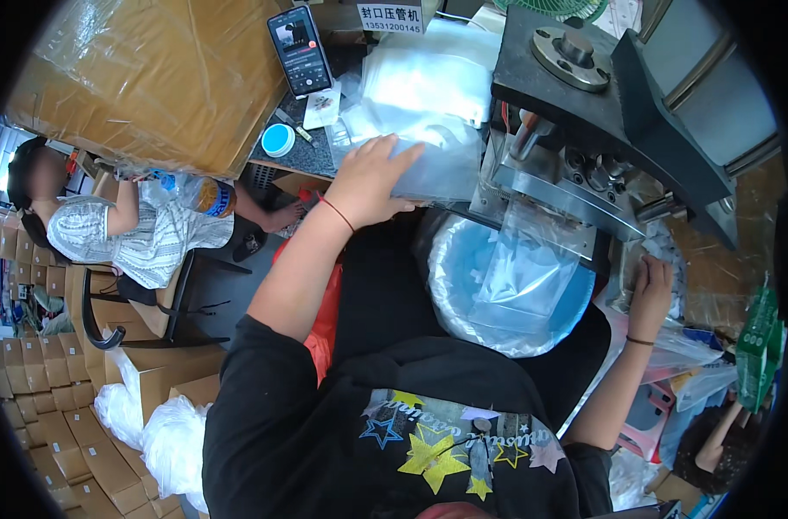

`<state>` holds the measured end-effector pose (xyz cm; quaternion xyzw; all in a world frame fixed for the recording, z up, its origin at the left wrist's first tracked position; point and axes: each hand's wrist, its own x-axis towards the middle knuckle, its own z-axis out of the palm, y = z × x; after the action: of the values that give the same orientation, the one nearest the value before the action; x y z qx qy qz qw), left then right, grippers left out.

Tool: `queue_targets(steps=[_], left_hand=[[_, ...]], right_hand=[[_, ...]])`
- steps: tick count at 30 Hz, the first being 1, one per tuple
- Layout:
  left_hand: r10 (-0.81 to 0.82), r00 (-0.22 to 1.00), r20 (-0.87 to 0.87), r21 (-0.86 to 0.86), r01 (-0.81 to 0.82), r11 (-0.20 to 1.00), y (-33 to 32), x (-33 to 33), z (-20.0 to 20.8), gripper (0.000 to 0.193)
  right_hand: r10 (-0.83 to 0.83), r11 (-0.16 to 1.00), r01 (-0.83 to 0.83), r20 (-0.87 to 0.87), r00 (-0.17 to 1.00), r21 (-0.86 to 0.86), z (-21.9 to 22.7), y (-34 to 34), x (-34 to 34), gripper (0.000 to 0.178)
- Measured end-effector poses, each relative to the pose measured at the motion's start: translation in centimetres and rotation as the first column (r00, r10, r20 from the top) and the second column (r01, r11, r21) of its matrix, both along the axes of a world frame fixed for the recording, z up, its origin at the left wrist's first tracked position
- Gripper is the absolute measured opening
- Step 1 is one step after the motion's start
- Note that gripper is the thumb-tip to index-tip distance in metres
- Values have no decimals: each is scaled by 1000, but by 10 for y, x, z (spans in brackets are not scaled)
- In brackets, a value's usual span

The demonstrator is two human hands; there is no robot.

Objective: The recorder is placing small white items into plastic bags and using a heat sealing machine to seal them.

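My left hand (376,183) rests on the near left part of a stack of clear plastic bags (446,173), its fingers stretched and apart. A metal press (567,177) stands to the right of the stack. From under its jaw a clear plastic bag (528,268) hangs down over a lined blue bin (575,298). My right hand (652,298) is beside the press on its right, next to crumpled clear plastic (623,272). Its fingers look bent and close together; whatever they hold, if anything, cannot be made out.
A lit phone (300,52) and a round blue-topped tub (278,140) are on the bench. A large taped carton (160,78) is at the left. Beyond it a person (125,225) sits with a bottle (212,197). Several stacked boxes (73,441) stand at lower left.
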<state>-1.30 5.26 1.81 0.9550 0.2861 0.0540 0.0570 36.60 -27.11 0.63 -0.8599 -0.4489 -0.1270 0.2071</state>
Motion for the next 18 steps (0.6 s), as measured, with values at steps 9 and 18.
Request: queue_targets(steps=[9,18], left_hand=[[16,989,145,148,-38,988,34,4,8,37],[133,938,321,289,-231,929,31,11,-1,13]], right_hand=[[18,999,-20,57,998,41,-2,-1,2,17],[6,997,-12,74,997,79,-3,-4,-1,17]])
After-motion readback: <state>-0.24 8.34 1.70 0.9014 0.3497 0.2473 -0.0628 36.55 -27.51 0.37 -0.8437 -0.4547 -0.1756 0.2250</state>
